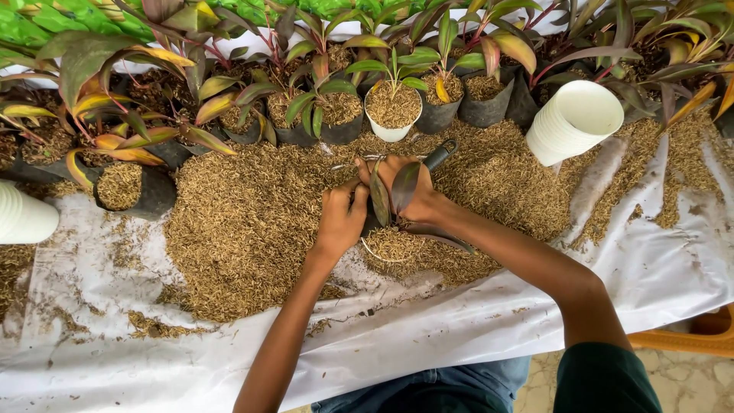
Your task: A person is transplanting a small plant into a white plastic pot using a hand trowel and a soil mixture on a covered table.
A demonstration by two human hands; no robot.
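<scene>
A table covered with a white plastic sheet (pixel 474 321) filled most of the frame. A broad heap of tan husks (pixel 252 222) lay across the sheet's middle, with thinner scatter toward the lower left and the right edge. Along the top of the frame stood a row of black grow bags (pixel 489 107) holding red-green leafy plants, and one white pot (pixel 392 115) among them. A stack of white pots (pixel 573 122) lay tipped on its side at upper right. Another white pot (pixel 23 214) sat at the left edge, beside a black bag (pixel 145 191) filled with husks.
</scene>
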